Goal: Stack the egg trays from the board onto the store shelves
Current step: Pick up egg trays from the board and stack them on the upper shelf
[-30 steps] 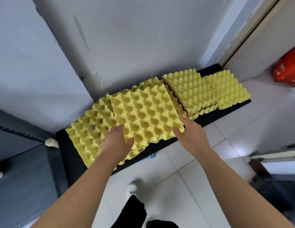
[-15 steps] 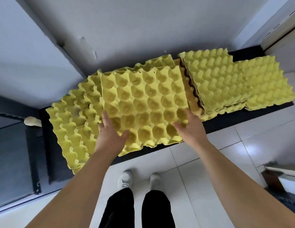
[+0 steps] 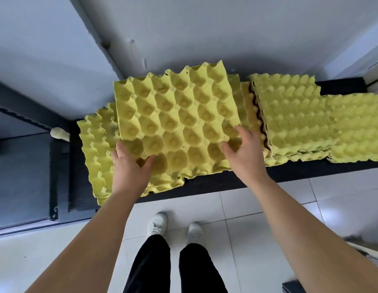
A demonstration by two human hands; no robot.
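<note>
Both hands grip one yellow egg tray [image 3: 175,123] by its near edge: the left hand [image 3: 129,166] pinches the near-left corner with the thumb on top, and the right hand [image 3: 247,157] curls round the near-right side. The tray is over the left pile [image 3: 95,149] on the black board [image 3: 226,178] — another pile [image 3: 293,115] lies just to the right.

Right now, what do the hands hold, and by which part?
The top yellow moulded-pulp egg tray: left hand and right hand grip its near corners.
</note>
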